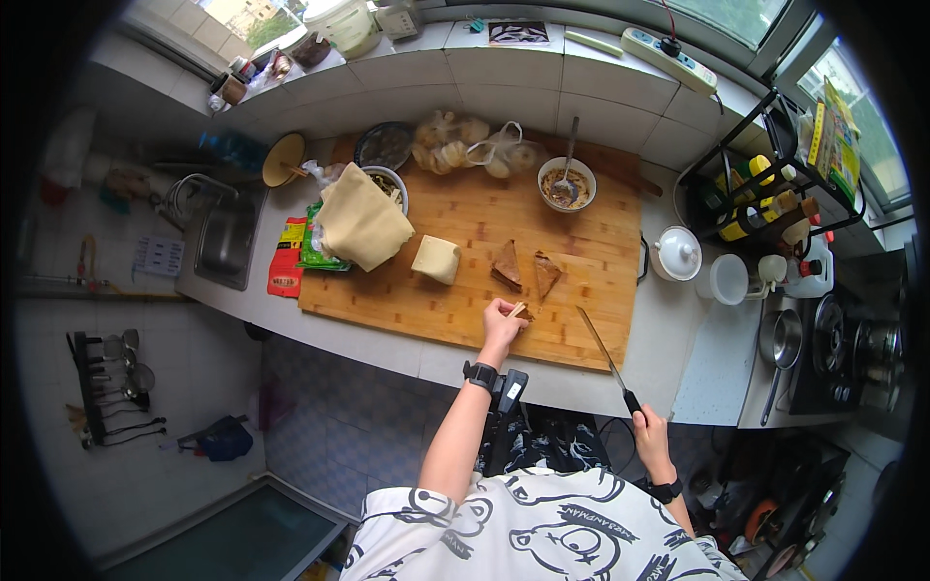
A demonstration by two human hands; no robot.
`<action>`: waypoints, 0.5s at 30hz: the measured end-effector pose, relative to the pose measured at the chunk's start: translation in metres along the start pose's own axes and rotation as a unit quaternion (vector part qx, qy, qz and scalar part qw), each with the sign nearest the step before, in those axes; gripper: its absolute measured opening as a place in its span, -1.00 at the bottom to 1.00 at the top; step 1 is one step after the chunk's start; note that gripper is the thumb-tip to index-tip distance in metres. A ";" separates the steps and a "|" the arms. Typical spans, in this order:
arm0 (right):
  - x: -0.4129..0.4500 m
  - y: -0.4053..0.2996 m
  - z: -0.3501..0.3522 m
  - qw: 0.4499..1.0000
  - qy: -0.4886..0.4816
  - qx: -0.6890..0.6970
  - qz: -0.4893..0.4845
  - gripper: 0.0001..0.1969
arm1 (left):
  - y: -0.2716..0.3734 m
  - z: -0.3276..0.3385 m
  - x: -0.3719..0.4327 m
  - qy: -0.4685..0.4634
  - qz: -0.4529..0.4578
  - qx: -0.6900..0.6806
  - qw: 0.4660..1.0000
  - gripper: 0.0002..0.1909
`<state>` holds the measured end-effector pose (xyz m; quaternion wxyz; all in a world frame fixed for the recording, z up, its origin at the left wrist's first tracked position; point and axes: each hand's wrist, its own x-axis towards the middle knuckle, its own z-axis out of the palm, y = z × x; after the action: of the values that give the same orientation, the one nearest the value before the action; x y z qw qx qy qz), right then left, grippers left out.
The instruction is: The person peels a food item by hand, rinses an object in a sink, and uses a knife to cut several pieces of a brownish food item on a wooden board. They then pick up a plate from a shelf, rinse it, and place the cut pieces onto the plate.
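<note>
My left hand [503, 324] is at the front of the bamboo cutting board [465, 319], its fingers closed on a small layered food piece [522, 312] with pale and brown sides. My right hand [652, 433] grips the black handle of a long kitchen knife [604, 350]. The blade points away from me over the board's right front edge, apart from the food. Beyond my left hand lie two brown, layered triangular pieces [506, 266]. A pale, squarish food block [436, 259] sits left of them. Farther left, a pale folded sheet of food [367, 218] partly covers a bowl [394, 187].
A white bowl of brown mixture [567, 185] holds a spoon at the back right. Plastic bags of round food [450, 141] lie along the back. Right of the board stand a lidded white pot [676, 253] and a bottle rack [770, 181]. The sink [232, 236] is left.
</note>
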<state>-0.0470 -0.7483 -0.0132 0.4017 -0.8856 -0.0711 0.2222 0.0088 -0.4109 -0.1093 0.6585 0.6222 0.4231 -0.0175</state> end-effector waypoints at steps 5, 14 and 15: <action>0.000 -0.003 0.015 0.999 0.024 -0.032 -0.018 -0.57 | 0.013 -0.052 -0.021 -0.075 -0.026 -0.200 0.977 -0.65; 0.008 -0.055 0.068 0.998 0.019 -0.057 -0.025 -0.57 | -0.005 -0.227 -0.018 0.031 -0.063 -0.237 0.969 -0.64; 0.008 -0.063 0.077 0.998 0.018 -0.059 -0.018 -0.56 | -0.002 -0.244 -0.014 0.043 -0.061 -0.237 0.969 -0.63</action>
<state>-0.0710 -0.6518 -0.0139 0.3536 -0.9103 -0.0926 0.1941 -0.1321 -0.2146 -0.0700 0.7662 0.4215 0.4800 0.0700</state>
